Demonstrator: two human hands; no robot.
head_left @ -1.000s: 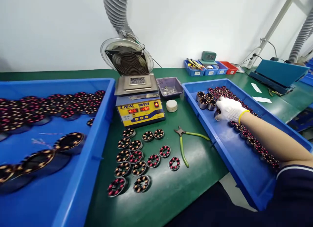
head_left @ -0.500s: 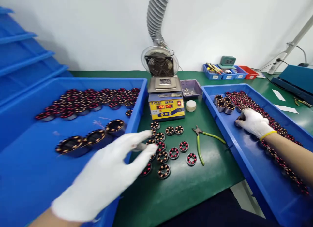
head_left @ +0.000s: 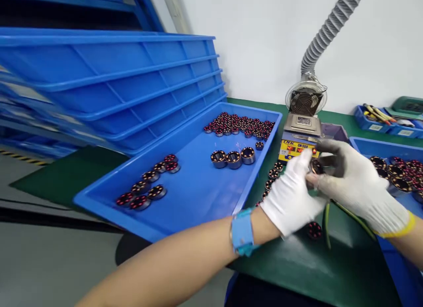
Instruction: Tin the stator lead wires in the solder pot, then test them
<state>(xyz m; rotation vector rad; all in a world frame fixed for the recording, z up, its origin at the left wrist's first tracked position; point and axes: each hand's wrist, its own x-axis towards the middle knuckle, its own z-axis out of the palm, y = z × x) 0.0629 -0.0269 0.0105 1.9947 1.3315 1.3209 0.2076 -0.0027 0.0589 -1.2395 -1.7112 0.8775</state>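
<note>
A gloved right hand [head_left: 358, 179] is gripping a dark ring [head_left: 316, 167] in its fingers above the green surface [head_left: 343, 263]; the left hand [head_left: 292, 197] is hovering just beside, its fingers too blurred to tell open from closed.

white-gloved left hand [head_left: 289, 197] and right hand [head_left: 358, 181] meet, fingers [head_left: 301, 161] bent, left forearm [head_left: 185, 260] stretched rightward across the body.

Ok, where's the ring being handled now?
In the head view, right of centre: the ring is between the left hand and right hand, by the yellow panel's lower right corner.
</note>
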